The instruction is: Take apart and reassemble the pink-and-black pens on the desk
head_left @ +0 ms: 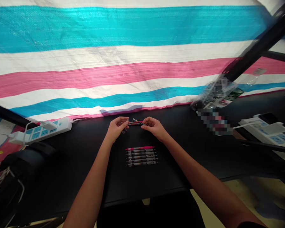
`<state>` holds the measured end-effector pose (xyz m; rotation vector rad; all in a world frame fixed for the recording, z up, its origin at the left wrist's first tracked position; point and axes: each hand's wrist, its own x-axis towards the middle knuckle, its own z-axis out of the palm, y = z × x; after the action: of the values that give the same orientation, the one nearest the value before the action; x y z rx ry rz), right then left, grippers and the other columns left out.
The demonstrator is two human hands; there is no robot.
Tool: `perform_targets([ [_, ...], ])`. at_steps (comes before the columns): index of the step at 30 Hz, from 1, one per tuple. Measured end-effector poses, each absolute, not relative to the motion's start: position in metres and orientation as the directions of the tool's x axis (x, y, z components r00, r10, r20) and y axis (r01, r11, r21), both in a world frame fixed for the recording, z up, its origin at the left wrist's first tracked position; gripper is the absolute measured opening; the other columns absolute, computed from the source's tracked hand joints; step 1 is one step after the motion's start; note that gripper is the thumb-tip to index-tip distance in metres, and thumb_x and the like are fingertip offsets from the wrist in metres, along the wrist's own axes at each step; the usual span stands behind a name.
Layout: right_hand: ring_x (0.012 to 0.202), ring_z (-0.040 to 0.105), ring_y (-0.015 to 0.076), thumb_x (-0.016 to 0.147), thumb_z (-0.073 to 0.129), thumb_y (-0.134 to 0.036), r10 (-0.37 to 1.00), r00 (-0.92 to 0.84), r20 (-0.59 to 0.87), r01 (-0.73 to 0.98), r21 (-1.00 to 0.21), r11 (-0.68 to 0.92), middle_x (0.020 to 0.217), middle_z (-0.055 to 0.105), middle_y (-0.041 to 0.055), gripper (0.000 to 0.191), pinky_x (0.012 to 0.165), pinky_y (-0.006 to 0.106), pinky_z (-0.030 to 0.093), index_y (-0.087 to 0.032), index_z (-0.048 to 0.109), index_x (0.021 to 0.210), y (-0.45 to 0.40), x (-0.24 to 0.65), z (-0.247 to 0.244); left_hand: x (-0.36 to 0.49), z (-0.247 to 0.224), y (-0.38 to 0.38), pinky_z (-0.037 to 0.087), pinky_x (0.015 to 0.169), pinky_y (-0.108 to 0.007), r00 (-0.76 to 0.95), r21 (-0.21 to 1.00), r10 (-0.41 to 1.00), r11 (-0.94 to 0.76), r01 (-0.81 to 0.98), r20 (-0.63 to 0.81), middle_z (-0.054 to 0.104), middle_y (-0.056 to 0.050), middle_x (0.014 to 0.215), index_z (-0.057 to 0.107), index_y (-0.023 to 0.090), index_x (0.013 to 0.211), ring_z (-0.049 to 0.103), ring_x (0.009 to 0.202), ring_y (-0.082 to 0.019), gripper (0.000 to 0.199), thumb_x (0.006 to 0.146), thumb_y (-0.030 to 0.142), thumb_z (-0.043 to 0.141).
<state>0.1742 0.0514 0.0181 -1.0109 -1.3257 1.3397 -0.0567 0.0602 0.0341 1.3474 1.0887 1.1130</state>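
Pens (135,123) are pinched in left hand (117,128) and right hand (154,127) beyond the pen row (140,157); two-handed manipulation is apparently being performed; fine grip control is probably required next.

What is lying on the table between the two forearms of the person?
In the head view, a row of pens lies there on the black table, the red pen at the far end.
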Motion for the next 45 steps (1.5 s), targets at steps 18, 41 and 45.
perform_targets([
  [18,0.056,0.043,0.0135,0.090,0.057,-0.062,0.977,-0.211,0.043,0.063,-0.996,0.057,0.056,0.048,-0.0030,0.048,0.062,0.031,0.036,-0.018,0.068,0.076,0.0533,0.1804,0.0180,-0.0563,0.0386,0.0553,0.052,0.060,-0.027,0.303,0.996,0.949,0.083,0.023,-0.086,0.072,-0.007,0.085,0.073,0.012,0.105,0.065,0.065,-0.013,0.038,0.078,0.038,0.080],
  [41,0.060,0.054,0.0143,0.082,0.072,-0.055,0.975,-0.212,0.065,0.004,-0.998,0.068,0.067,0.065,0.0019,0.037,0.061,0.030,0.045,-0.019,0.067,0.078,0.0513,0.1805,0.0218,-0.0607,0.0421,0.0541,0.054,0.061,-0.028,0.327,0.990,0.934,0.143,0.017,-0.141,0.073,-0.010,0.089,0.075,0.012,0.109,0.063,0.067,-0.014,0.041,0.078,0.039,0.078],
  [45,0.060,0.053,0.0145,0.079,0.074,-0.057,0.975,-0.213,0.061,0.046,-0.996,0.073,0.065,0.063,0.0009,0.039,0.059,0.030,0.045,-0.019,0.069,0.078,0.0520,0.1812,0.0190,-0.0629,0.0398,0.0554,0.054,0.062,-0.028,0.333,0.994,0.936,0.094,0.061,-0.109,0.073,-0.010,0.091,0.075,0.013,0.113,0.062,0.068,-0.014,0.044,0.080,0.041,0.076],
])
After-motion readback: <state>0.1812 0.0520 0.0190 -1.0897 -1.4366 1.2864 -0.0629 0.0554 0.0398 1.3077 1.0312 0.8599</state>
